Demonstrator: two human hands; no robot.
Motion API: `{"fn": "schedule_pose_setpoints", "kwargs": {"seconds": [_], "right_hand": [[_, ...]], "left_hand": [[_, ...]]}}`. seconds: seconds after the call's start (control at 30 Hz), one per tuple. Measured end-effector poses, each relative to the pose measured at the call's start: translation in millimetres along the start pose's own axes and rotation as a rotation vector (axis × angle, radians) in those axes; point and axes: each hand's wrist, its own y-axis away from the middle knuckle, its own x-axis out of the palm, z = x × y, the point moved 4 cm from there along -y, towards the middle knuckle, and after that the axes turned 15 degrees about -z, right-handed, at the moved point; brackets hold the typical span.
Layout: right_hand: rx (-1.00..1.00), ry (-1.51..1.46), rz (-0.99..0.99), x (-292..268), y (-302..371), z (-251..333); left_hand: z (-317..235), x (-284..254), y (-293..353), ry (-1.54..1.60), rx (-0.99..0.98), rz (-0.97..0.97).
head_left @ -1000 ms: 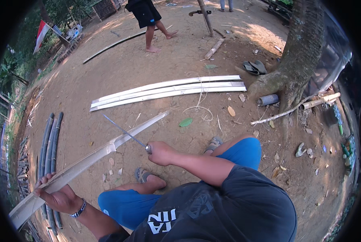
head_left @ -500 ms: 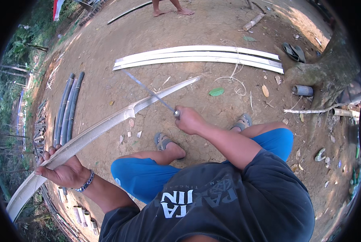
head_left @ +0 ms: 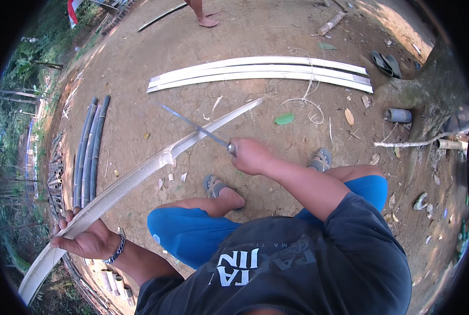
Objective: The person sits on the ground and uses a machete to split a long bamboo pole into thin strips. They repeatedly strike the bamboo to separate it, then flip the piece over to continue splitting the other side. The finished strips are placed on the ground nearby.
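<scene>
Head view: a split bamboo strip (head_left: 121, 190) slants from low on the left up toward the middle, its narrow end at or near the ground; contact there cannot be told. The left hand (head_left: 87, 237) cups the strip near its wide end, palm beneath and thumb along the edge, presumably to bear its weight and leave the length beyond uncovered. Past the strip's raised node, the right hand (head_left: 250, 156) is clenched on the handle of a long-bladed knife (head_left: 192, 125); the blade crosses the strip, though whether it touches is unclear. Three pale split lengths (head_left: 260, 68) lie beyond the strip's narrow end, and dark bamboo poles (head_left: 98, 149) left of its middle. Bare dirt ground (head_left: 140, 115) separates these from the strip, leaving the blade room beyond it; on the near side, the person's left knee (head_left: 174, 228) seems to limit space more.
</scene>
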Motion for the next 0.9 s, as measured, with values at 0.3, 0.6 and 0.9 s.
{"fn": "schedule_pose_setpoints", "kwargs": {"seconds": [0.3,0.6,0.9], "right_hand": [[0.185,0.150,-0.027,-6,-51,-108],[0.181,0.103,0.071,11,-77,-146],[-0.080,-0.048,0.139,0,-66,-49]], "left_hand": [[3,3,-11,0.000,0.031,-0.007],[4,3,-26,0.013,-0.021,0.004],[2,6,-26,0.025,-0.053,0.009]]}}
